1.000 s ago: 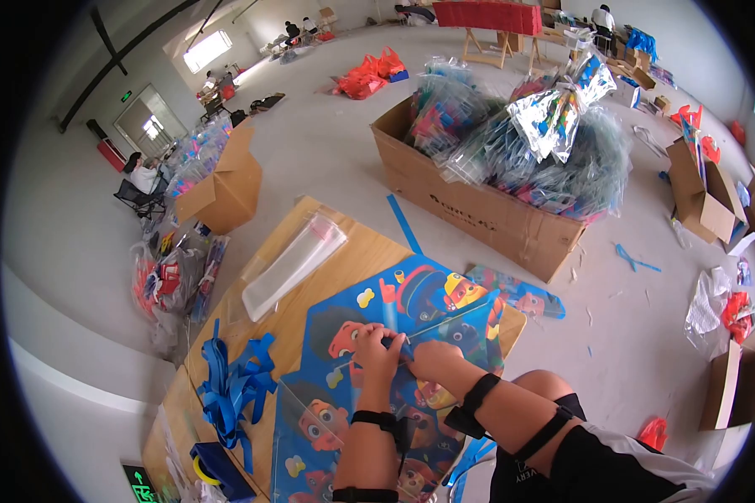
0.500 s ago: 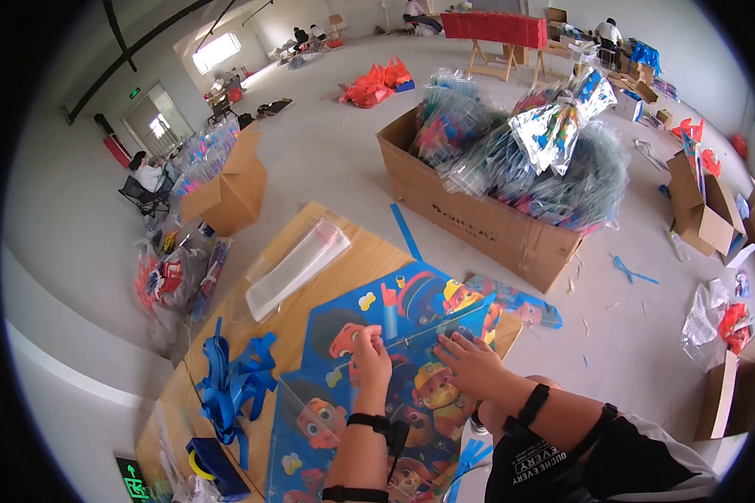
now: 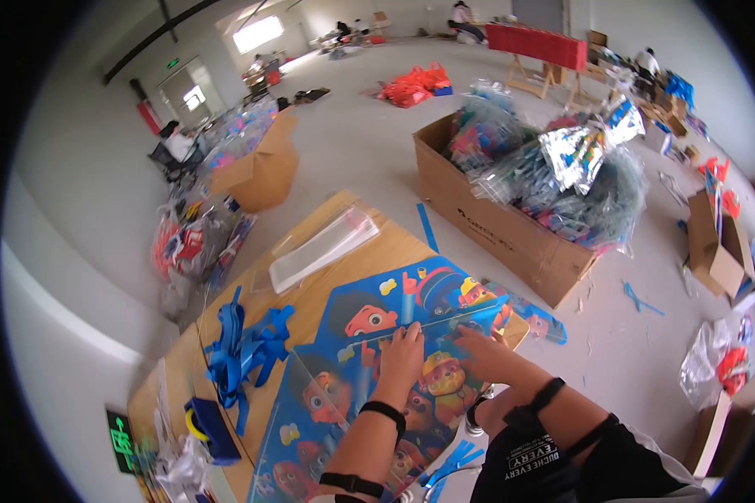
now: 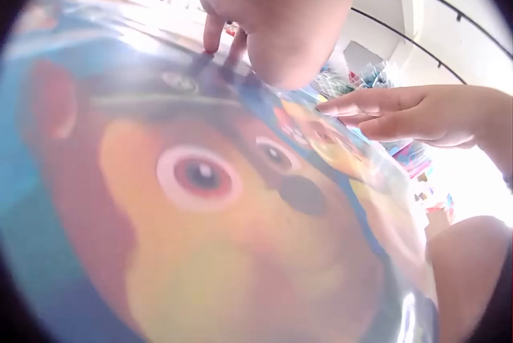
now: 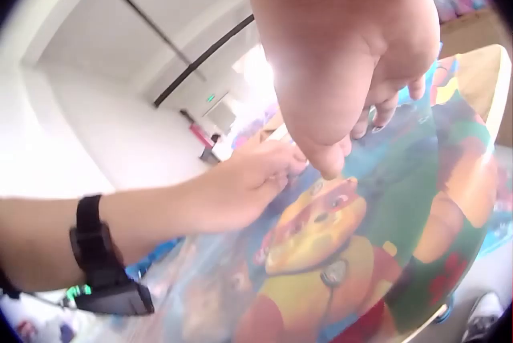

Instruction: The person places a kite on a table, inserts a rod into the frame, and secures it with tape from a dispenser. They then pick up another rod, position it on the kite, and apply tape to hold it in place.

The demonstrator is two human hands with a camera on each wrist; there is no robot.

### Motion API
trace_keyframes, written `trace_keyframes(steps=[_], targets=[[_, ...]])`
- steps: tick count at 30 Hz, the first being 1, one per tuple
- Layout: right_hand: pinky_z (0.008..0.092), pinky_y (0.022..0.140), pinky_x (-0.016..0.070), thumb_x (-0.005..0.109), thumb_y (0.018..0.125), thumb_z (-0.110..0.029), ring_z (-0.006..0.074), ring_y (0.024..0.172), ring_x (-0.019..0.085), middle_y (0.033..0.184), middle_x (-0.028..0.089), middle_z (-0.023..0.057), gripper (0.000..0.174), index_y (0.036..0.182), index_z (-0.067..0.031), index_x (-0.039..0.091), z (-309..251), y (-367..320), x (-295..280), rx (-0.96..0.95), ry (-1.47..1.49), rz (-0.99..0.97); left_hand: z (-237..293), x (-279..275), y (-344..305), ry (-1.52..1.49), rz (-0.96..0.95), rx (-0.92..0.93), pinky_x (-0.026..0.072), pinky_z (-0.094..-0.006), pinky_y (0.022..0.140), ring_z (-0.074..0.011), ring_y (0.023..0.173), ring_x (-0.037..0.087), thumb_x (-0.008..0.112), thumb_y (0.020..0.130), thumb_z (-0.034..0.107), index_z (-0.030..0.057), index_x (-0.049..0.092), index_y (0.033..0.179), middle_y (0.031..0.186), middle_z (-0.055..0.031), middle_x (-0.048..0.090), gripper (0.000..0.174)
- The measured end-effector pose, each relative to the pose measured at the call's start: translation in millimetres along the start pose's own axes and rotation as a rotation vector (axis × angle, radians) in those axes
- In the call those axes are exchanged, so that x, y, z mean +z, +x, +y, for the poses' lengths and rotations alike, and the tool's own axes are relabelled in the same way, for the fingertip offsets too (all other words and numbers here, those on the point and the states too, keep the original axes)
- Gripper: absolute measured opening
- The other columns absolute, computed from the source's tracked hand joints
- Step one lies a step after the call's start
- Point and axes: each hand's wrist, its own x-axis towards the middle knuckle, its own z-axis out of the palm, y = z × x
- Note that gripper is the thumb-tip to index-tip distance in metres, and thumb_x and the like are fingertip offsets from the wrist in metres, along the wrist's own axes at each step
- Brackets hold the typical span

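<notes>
Glossy blue sheets (image 3: 310, 394) printed with cartoon dogs and a child's face lie overlapping on the wooden table. On their upper middle rests my left hand (image 3: 401, 360), its fingertips touching the surface; in the left wrist view the fingers of this hand (image 4: 280, 18) point down onto the print. To the right, my right hand (image 3: 491, 356) is spread low over the sheets near a yellow-helmeted dog. The right wrist view has this hand (image 5: 353, 62) with fingers loosely bent at the print, close to my left hand (image 5: 248, 178). Neither visibly holds anything.
Blue ribbons (image 3: 243, 348), clear plastic sleeves (image 3: 323, 251) and a tape dispenser (image 3: 214, 432) are on the wooden table (image 3: 315, 222). Beyond it stands a large carton (image 3: 499, 239) of plastic-wrapped packs. Another carton (image 3: 264, 172) stands at left. Several people sit farther back.
My right hand has moved away from my left hand and opened out over the print. My left fingers, raised half a second ago, are lowered onto the sheet. The head view has shifted.
</notes>
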Motion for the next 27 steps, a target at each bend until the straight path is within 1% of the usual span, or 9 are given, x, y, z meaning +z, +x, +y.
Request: trace_keyframes(steps=[3,8,11,17,19,20,23,25,27], targets=[[0.039,0.102,0.0472,0.064,0.094,-0.016,0.0243,0.117,0.064,0.135,0.061,0.0138,0.037,0.129,-0.0053,0.059,-1.5,-45.5,-19.2,0.241,0.673,0.123,-15.2,13.4,5.8,-0.263,-0.068,-0.045,0.0491,-0.052,0.095,-0.0322,0.126,0.055,0.053,0.093,0.008,0.0001,0.057,0.131,0.144,-0.0104,0.05,0.039],[0.0316,0.093,0.0511,0.058,0.098,-0.008,0.018,0.102,0.066,0.11,0.07,0.0124,0.024,0.118,0.0027,0.062,-31.4,-135.4,-73.3,0.324,1.072,-0.077,-16.7,27.2,-40.3,-0.303,0.153,-0.001,0.0435,-0.0529,0.105,-0.0406,0.136,0.044,0.049,0.094,0.006,-0.0022,0.051,0.136,0.153,-0.0223,0.04,0.043],[0.0324,0.093,0.051,0.054,0.099,-0.005,0.021,0.1,0.066,0.108,0.069,0.014,0.021,0.116,0.0052,0.062,-57.0,-166.8,-96.8,0.166,1.156,-0.039,8.2,-26.0,-116.9,-0.472,0.153,0.066,0.0369,-0.0506,0.112,-0.0447,0.138,0.04,0.052,0.095,0.006,-0.0015,0.05,0.139,0.154,-0.0247,0.038,0.045],[0.0401,0.074,0.0509,0.052,0.1,-0.014,0.0259,0.081,0.066,0.09,0.067,0.0139,0.019,0.099,0.0013,0.063,-168.2,-179.4,-145.2,-0.823,1.456,0.035,-18.1,-57.5,-325.6,-0.756,0.02,-0.139,0.0415,-0.0445,0.107,-0.0376,0.129,0.052,0.058,0.096,0.01,0.0042,0.061,0.132,0.139,-0.0196,0.056,0.037],[0.0378,0.062,0.0457,0.056,0.096,-0.015,0.0268,0.073,0.064,0.083,0.066,0.0143,0.014,0.093,-0.0024,0.061,-208.0,-185.3,-158.7,-1.081,1.598,-0.161,-24.5,-65.4,-389.2,-0.734,0.123,-0.38,0.0465,-0.0429,0.101,-0.0376,0.117,0.06,0.057,0.096,0.008,0.0048,0.063,0.129,0.127,-0.0176,0.065,0.034],[0.0386,0.062,0.0451,0.053,0.099,-0.016,0.027,0.076,0.064,0.085,0.066,0.0139,0.016,0.095,-0.0024,0.06,-224.9,-163.4,-154.0,-1.478,1.709,-0.576,-23.2,-60.4,-418.8,-0.728,0.133,-0.418,0.0465,-0.0429,0.101,-0.0376,0.117,0.06,0.057,0.096,0.008,0.0048,0.063,0.129,0.127,-0.0176,0.065,0.034],[0.0415,0.072,0.0445,0.041,0.106,-0.023,0.0281,0.085,0.063,0.096,0.064,0.0134,0.026,0.095,-0.0064,0.057,-300.2,-192.7,-162.8,-1.485,1.92,-0.659,-22.1,-29.7,-486.5,-0.543,0.354,-0.585,0.052,-0.0406,0.09,-0.0317,0.1,0.068,0.058,0.095,0.009,0.0043,0.069,0.117,0.105,-0.0151,0.072,0.025],[0.0379,0.072,0.0428,0.06,0.102,-0.032,0.0273,0.089,0.063,0.111,0.068,0.0144,0.029,0.111,-0.0049,0.068,-331.5,-190.5,-170.8,-1.482,1.84,-1.142,-19.6,-10.8,-510.9,-0.811,0.44,-1.04,0.0542,-0.037,0.08,-0.0252,0.088,0.071,0.059,0.095,0.012,0.0027,0.07,0.11,0.091,-0.0126,0.072,0.02],[0.0382,0.07,0.0427,0.061,0.101,-0.033,0.0276,0.086,0.063,0.108,0.068,0.0151,0.03,0.109,-0.0047,0.068,-354.2,-203.7,-170.3,-1.456,1.842,-1.196,-19.9,-2.5,-527.7,-0.825,0.53,-1.085,0.0544,-0.0346,0.073,-0.0202,0.08,0.07,0.061,0.096,0.015,0.0017,0.069,0.111,0.087,-0.0115,0.072,0.022]])
